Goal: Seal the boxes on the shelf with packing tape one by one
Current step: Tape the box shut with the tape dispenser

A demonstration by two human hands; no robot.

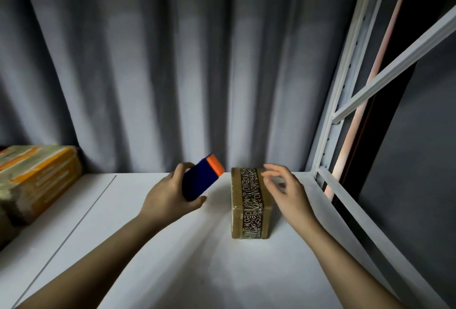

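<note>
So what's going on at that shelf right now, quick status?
Left hand grips blue-and-orange tape dispenser. Right hand open, hovering at small box, patterned tape already along its top. Nothing blocking; another box far left.

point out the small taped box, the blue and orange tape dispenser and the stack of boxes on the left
small taped box (pixel 249 203): head view, on the printed tape strip across its top
blue and orange tape dispenser (pixel 197 180): head view, on its blue body
stack of boxes (pixel 37 180): head view, on the top box's orange-taped face

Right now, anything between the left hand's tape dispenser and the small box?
Nothing. The head view shows only bare white shelf between the tape dispenser in the left hand and the small box.
</note>
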